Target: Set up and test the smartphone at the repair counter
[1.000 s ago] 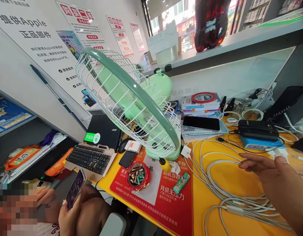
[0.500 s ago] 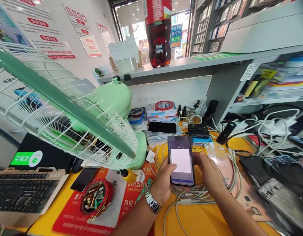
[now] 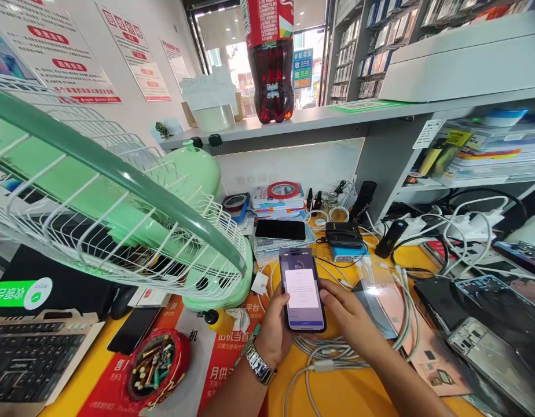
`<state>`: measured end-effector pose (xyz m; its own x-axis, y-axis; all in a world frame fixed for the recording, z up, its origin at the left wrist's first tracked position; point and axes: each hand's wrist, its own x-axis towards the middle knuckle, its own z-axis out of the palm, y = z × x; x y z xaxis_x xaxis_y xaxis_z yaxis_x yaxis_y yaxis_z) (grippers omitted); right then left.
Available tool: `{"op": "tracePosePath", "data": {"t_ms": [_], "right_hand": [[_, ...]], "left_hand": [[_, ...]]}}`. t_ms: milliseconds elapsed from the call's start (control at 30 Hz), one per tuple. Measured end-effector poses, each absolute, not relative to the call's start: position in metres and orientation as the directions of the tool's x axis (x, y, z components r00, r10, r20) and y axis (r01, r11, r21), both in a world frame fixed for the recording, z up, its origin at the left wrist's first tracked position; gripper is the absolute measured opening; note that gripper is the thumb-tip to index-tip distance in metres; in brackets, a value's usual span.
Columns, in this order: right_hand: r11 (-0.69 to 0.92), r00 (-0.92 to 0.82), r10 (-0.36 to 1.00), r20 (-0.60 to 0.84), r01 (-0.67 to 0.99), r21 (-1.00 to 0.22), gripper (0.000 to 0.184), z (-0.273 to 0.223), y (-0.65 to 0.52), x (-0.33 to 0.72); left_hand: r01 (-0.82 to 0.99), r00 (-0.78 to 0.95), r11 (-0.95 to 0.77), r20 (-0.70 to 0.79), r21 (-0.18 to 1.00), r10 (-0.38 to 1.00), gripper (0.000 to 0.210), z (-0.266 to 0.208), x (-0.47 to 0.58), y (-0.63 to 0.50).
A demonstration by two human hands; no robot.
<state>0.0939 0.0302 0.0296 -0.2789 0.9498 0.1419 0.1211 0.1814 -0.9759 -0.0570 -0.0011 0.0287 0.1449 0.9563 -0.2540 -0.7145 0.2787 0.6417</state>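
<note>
Head view, only one I've got. Phone (image 3: 303,292): dark edges, purplish screen lit, white pop-up panel mid-screen, text too small for me to read, blue bar along the bottom. It's between my two grips, screen facing me, above the coiled cables (image 3: 326,366) on the yellow worktop (image 3: 341,397). Left grip (image 3: 276,327) is closed round its left edge, thumb at the screen side. Right grip (image 3: 348,310) has bent fingers at its right edge; can't tell if they're pinching. Second phone (image 3: 280,230) lies beyond both grips.
</note>
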Motion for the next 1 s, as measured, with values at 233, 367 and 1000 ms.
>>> {"op": "tracePosePath", "data": {"t_ms": [233,367,1000], "right_hand": [[0.095,-0.283,0.955,0.087,0.014,-0.995,0.032,0.0269,0.0273,0.0905],[0.070,-0.311,0.946,0.086,-0.062,-0.996,0.033,0.0309,0.0263,0.0887],[0.004,-0.347,0.936,0.058,-0.154,-0.988,0.033,0.0254,0.0286,0.0877]], "left_hand": [[-0.653,0.112,0.273,-0.267,0.707,0.957,0.062,0.0257,-0.0572,-0.0031],[-0.599,0.094,0.290,-0.294,0.747,0.951,0.058,0.0242,-0.0568,-0.0039],[-0.700,0.155,0.260,-0.214,0.666,0.964,0.051,0.0246,-0.0573,-0.0041]]}}
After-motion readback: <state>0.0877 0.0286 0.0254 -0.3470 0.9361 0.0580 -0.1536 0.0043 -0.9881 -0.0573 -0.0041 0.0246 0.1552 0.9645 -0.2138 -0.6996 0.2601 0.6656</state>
